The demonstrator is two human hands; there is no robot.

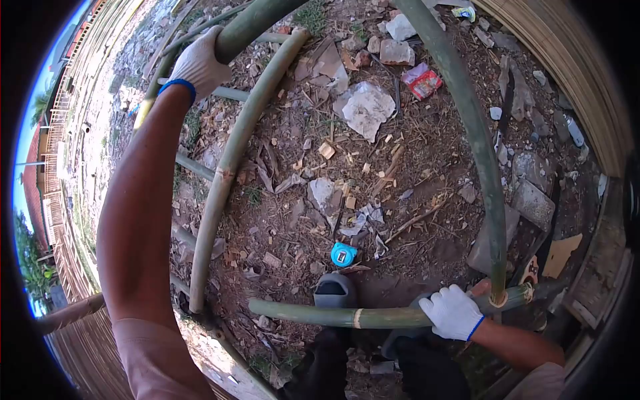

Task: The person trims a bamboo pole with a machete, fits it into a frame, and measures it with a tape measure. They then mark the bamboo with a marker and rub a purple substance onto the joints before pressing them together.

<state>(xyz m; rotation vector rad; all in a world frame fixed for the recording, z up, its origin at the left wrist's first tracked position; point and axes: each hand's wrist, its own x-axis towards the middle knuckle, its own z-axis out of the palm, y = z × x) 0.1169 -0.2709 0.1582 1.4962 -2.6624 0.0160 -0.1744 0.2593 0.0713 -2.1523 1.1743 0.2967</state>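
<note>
My left hand (202, 65), in a white knit glove with a blue cuff, is closed around the end of a thick green bamboo pole (260, 25) at the upper left. My right hand (453, 312), gloved the same way, grips a bamboo crosspiece (300, 312) lying level near my feet. Just right of that hand, a long upright bamboo pole (477, 133) meets the crosspiece at a joint. Whether this pole and the one in my left hand are one piece is hidden beyond the top edge.
A bamboo frame with rungs (230, 160) stands at the left. A blue tape measure (343, 254) lies on the littered soil ahead of my sandal (331, 291). Stones, wood chips and a red wrapper (422, 81) are scattered about. Concrete blocks (533, 203) lie along the right.
</note>
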